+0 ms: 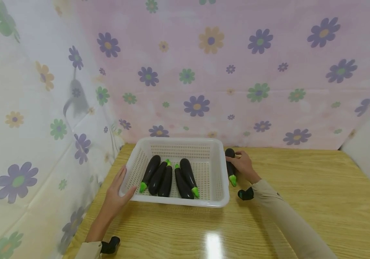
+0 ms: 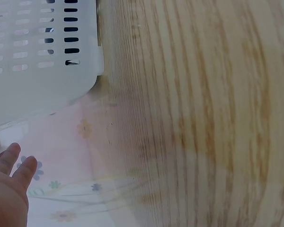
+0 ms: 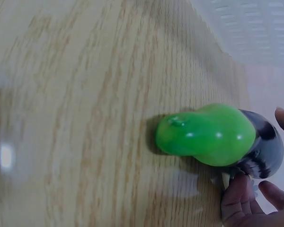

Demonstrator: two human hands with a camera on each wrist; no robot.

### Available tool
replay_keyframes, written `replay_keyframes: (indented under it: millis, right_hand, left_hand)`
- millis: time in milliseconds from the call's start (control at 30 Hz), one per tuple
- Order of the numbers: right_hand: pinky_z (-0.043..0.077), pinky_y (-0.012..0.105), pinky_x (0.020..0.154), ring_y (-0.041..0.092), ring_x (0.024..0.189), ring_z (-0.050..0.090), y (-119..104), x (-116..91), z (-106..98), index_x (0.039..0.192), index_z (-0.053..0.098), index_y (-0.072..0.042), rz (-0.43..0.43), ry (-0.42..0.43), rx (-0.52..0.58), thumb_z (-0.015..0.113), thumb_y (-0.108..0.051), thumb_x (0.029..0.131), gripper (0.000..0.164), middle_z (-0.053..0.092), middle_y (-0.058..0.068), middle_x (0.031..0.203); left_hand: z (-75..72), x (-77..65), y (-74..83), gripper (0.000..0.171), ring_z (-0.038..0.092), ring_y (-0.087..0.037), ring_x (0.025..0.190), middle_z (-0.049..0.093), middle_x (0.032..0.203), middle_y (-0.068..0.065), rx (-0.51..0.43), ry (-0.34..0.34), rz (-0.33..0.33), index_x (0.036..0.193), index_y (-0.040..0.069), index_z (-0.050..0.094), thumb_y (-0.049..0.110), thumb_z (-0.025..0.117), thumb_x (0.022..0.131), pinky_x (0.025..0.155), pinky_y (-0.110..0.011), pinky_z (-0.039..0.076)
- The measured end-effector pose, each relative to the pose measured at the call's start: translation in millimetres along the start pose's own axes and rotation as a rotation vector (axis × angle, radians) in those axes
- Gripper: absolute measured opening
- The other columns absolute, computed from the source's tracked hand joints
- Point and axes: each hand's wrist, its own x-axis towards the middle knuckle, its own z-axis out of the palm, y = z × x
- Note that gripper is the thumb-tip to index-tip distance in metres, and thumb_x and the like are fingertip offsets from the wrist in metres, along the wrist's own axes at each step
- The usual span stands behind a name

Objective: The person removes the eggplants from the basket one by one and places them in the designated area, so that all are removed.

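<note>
A white plastic basket (image 1: 219,205) stands on the table with several dark eggplants (image 1: 150,171) with green caps inside. My left hand (image 1: 115,196) rests against its left front corner, thumb by the front rim and fingers along the outer side. In the left wrist view, two of its fingers (image 2: 23,172) look fairly straight. Just right of the basket, another eggplant (image 1: 233,180) lies on the table, green cap towards me. My right hand (image 1: 244,166) grips this one, fingers and thumb to either side of its dark body. The right wrist view shows its green cap (image 3: 217,135) closest.
The wood-grain table (image 1: 317,183) extends to the right and in front of the basket. Flower-patterned cloth (image 1: 211,72) hangs behind it and along the left side. Small black devices (image 1: 246,194) are worn on both wrists.
</note>
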Motion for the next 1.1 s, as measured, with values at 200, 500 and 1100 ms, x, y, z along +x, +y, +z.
replay_keyframes:
  millis: [200, 500, 1100]
  right_hand:
    - [0.04, 0.051, 0.096, 0.042, 0.118, 0.044, 0.8, -1.0, 0.3, 0.14, 0.032, 0.005, -0.011, -0.01, -0.007, 0.065, -0.043, 0.086, 0.079, 0.039, 0.029, 0.135]
    - [0.038, 0.052, 0.097, 0.043, 0.119, 0.042, -3.5, -2.9, -4.4, 0.139, 0.032, 0.007, -0.042, 0.029, -0.038, 0.065, -0.044, 0.086, 0.08, 0.038, 0.03, 0.135]
    - [0.047, 0.039, 0.069, 0.035, 0.084, 0.054, -26.4, -12.2, -37.8, 0.135, 0.035, 0.006, -0.214, 0.01, -0.112, 0.061, -0.045, 0.089, 0.073, 0.051, 0.022, 0.108]
  left_hand:
    - [0.3, -1.9, -0.4, 0.078, 0.026, -0.037, 0.137, 0.024, 0.154, -0.01, -0.003, 0.001, -0.004, 0.149, 0.007, 0.027, 0.025, 0.069, 0.086, 0.099, -0.062, 0.029]
    - [1.5, 1.5, 1.0, 0.079, 0.024, -0.033, 0.139, 0.024, 0.155, -0.005, -0.012, 0.006, 0.008, 0.15, 0.008, 0.027, 0.026, 0.07, 0.085, 0.103, -0.06, 0.027]
    - [-2.0, 2.7, 2.6, 0.079, 0.024, -0.036, 0.138, 0.024, 0.154, -0.009, -0.006, -0.007, -0.011, 0.149, 0.005, 0.027, 0.026, 0.069, 0.085, 0.102, -0.06, 0.027]
